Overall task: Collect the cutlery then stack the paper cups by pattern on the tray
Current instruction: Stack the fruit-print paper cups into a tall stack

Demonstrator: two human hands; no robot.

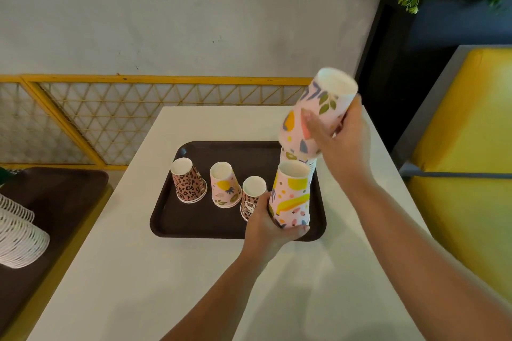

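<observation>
The left hand (pixel 273 225) works nearest the viewer, over the near right corner of the tray (pixel 171 225). Its grip is clenched around the base of a fruit cup (pixel 292 196), which stands inverted with the closed end up; this appears to steady the cup as the receiving stack. Just left of that hand, a leopard cup (pixel 250 196) stands inverted on the tray, partly hidden by the fingers. Further left stand a second fruit-pattern stack (pixel 224 187) and a leopard stack (pixel 188 181), each inverted and showing more than one rim at the base, so sorting by pattern is judged partly complete.

Beyond and above, the right hand (pixel 339 137) grips a raised fruit cup (pixel 318 113), tilted with the closed end toward the far side. The matching pattern suggests it is being brought to the held cup below. Another fruit cup (pixel 297 158) is partly visible beneath it; whether it rests on the tray cannot be told.

The tray lies on the white tabletop (pixel 133 285). No cutlery is visible. At the left, a row of white lids (pixel 19 238) lies on a second tray (pixel 55 196).
</observation>
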